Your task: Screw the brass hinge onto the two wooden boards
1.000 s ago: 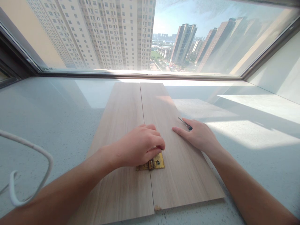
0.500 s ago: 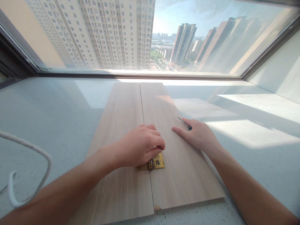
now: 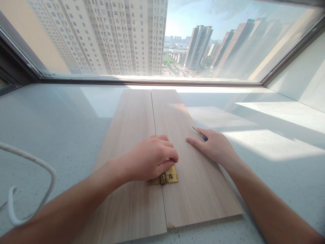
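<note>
Two light wooden boards [image 3: 132,118] lie side by side on a grey sill, their long edges touching. A brass hinge [image 3: 169,176] spans the seam near me. My left hand [image 3: 149,157] rests curled over the hinge, fingers bent and pressing on it. My right hand [image 3: 215,146] lies on the right board [image 3: 193,189] with fingers partly stretched. A thin dark screwdriver [image 3: 200,134] pokes out from under its fingers, so this hand holds it.
The grey speckled sill [image 3: 63,115] runs to a big window [image 3: 162,37] at the back and a white wall [image 3: 302,78] on the right. A white cable [image 3: 33,159] loops at the left edge.
</note>
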The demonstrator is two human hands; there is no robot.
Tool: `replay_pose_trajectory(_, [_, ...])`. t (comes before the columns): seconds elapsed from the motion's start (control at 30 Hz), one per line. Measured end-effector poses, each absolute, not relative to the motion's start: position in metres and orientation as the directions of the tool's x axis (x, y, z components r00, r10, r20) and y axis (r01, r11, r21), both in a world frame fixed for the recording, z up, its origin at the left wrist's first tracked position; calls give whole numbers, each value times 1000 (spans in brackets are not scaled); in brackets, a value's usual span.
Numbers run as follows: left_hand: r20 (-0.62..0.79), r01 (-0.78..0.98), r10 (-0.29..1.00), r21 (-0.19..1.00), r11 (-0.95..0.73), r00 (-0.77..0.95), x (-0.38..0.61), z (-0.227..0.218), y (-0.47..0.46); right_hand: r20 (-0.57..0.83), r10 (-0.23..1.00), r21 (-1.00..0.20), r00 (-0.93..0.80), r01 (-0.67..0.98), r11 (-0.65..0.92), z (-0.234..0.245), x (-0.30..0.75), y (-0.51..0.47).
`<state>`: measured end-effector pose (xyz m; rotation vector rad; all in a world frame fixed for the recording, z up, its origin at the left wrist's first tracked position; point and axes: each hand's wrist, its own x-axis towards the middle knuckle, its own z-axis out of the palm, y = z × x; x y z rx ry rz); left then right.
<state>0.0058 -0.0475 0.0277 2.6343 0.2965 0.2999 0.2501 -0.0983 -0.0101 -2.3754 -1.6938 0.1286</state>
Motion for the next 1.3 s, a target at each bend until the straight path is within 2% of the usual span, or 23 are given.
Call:
replay_pose_trajectory(0.3, [159,156,260,479,-864,953,6,27,-46,56,947,-231,318,926,-297,-10,250,-99])
replay_pose_trajectory(1.0, [191,144,331,629,-764,924,2,17,-38,53,945,-247,324,921,-302,-10,250,-99])
replay_pose_trajectory(1.1, [185,162,342,617,-770,921,2,17,-39,88,936,-287,340,909,-303,-10,249,-99])
replay_pose_trajectory(1.3, [188,141,323,626,-767,928,2,17,-39,182,884,-495,431,817,-296,5,249,-108])
